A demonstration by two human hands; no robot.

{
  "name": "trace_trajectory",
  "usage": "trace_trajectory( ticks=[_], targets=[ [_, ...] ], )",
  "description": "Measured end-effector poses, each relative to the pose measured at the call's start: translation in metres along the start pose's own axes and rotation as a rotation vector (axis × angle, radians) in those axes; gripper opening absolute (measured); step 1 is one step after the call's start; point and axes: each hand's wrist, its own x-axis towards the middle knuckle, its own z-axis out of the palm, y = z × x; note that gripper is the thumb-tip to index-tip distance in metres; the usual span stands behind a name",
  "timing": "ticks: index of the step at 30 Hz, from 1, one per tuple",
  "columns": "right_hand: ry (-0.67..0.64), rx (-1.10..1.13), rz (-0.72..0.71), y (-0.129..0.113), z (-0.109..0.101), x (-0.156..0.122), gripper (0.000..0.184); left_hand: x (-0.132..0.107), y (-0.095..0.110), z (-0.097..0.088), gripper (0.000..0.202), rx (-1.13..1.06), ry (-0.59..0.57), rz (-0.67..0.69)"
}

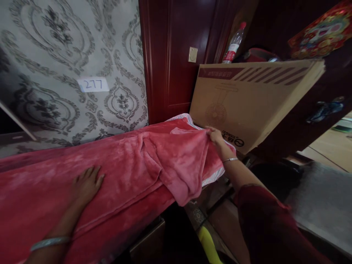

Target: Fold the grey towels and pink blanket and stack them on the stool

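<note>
A red plush blanket (pixel 132 165) lies spread over a bed along the wall. My left hand (pixel 87 184) rests flat on it at the lower left, fingers stretched out. At the far corner of the bed my right hand (pixel 216 137) pinches the blanket's edge, where the fabric bunches and a folded flap hangs down. A striped white sheet edge (pixel 213 178) shows under the blanket there. Both wrists carry a bangle.
A large cardboard box (pixel 247 99) stands just behind my right hand, with a plastic bottle (pixel 233 44) above it. Dark red wooden panelling (pixel 170 55) and patterned wallpaper with a paper label "277" (pixel 93 84) back the bed. Floor and a grey mat (pixel 324 201) lie right.
</note>
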Motion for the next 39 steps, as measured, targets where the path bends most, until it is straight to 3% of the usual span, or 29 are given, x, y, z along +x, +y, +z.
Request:
trace_trajectory(
  ticks=[3, 7, 11, 15, 19, 23, 26, 29, 31, 33, 37, 39],
  targets=[
    [0.015, -0.028, -0.11, -0.05, -0.01, 0.022, 0.053, 0.001, -0.002, 0.004, 0.066, 0.013, 0.013, -0.001],
    [-0.082, -0.331, -0.492, -0.115, -0.013, 0.03, 0.061, 0.002, -0.005, 0.007, 0.067, 0.01, 0.008, 0.014],
    [-0.183, -0.861, -0.719, -0.154, -0.003, 0.01, 0.056, 0.002, -0.002, 0.003, 0.067, -0.01, -0.02, -0.002],
    [-0.115, -1.202, -0.787, -0.174, 0.006, -0.024, 0.035, -0.001, 0.004, -0.006, 0.066, -0.01, -0.048, -0.016],
    [-0.037, -1.184, -0.919, -0.197, 0.015, -0.057, 0.029, -0.004, 0.005, -0.01, 0.069, -0.059, -0.033, 0.023],
    [-0.1, -1.019, -0.915, -0.226, 0.028, -0.073, 0.022, -0.005, 0.002, -0.01, 0.069, -0.085, -0.016, 0.057],
    [-0.098, -0.839, -0.932, -0.251, 0.028, -0.064, 0.023, -0.005, 0.002, -0.009, 0.069, -0.079, -0.011, 0.068],
    [-0.015, -0.736, -0.967, -0.27, 0.016, -0.034, 0.025, -0.004, 0.001, -0.006, 0.069, -0.053, 0.0, 0.073],
    [0.047, -0.717, -0.934, -0.27, 0.003, -0.006, 0.024, -0.004, 0.0, -0.002, 0.068, -0.037, 0.008, 0.063],
    [0.114, -0.728, -0.849, -0.255, -0.009, 0.025, 0.021, -0.002, -0.003, 0.002, 0.068, -0.028, 0.011, 0.05],
    [0.256, -0.817, -0.535, -0.19, -0.027, 0.079, 0.024, 0.0, -0.007, 0.008, 0.071, -0.009, -0.001, 0.028],
    [0.245, -0.868, -0.441, -0.153, -0.029, 0.1, 0.027, 0.0, -0.009, 0.01, 0.074, -0.002, -0.003, 0.017]
  ],
)
